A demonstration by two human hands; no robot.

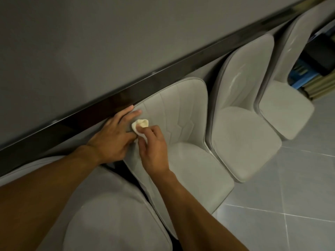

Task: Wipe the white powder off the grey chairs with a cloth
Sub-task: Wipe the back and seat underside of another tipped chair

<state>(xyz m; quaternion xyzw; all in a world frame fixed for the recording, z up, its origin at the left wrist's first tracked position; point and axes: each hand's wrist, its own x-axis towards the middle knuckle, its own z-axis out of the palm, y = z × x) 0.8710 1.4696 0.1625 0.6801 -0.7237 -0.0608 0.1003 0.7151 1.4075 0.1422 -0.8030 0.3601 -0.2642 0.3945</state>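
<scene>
Pinching the cloth [141, 124] in curled fingers, the right hand [154, 149] presses it to the backrest of a grey chair [181, 109]. The left hand [110, 140] lies flat beside it, fingers straight. White streaks [235, 78] mark the next chair [244, 134], rightward, nearer the right hand.

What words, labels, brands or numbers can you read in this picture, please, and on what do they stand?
No text can be read.
The grey chairs, the cloth, the tabletop and the floor tiles show no writing.
The blue clutter at far right is too blurred to tell.
</scene>
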